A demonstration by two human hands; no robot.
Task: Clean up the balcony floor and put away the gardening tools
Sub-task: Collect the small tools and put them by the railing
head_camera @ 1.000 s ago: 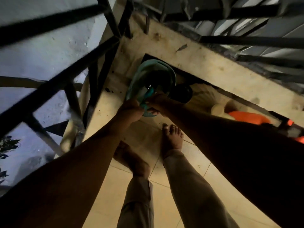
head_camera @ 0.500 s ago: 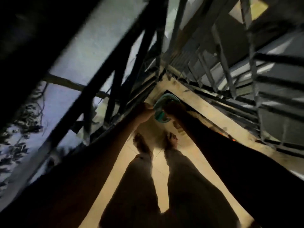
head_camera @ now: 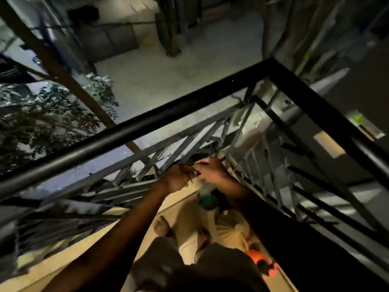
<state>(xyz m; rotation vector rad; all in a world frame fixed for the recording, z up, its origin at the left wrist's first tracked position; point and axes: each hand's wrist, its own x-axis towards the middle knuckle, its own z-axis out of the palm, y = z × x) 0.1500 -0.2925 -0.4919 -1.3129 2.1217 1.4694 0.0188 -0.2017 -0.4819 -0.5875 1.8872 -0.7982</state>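
My left hand [head_camera: 175, 179] and my right hand [head_camera: 211, 170] meet at chest height by the corner of the balcony railing. The left hand's fingers curl round some brown dry plant scraps [head_camera: 188, 169]. The right hand's fingers bend toward the left hand's fingertips; blur hides whether they pinch anything. Below the hands, a teal pot [head_camera: 207, 198] stands on the tiled floor [head_camera: 185, 211] in the corner, with a dark object beside it.
A thick black top rail [head_camera: 147, 131] crosses in front of me and turns at the corner [head_camera: 271, 66]. My bare feet [head_camera: 162, 226] stand on the tiles. To the right on the floor lie a cream ribbed object [head_camera: 229, 230] and an orange thing [head_camera: 259, 258]. A tree [head_camera: 52, 121] stands outside.
I have stood up from the crouch. Both hands left the teal pot on the floor and rose to railing height, where they now meet.
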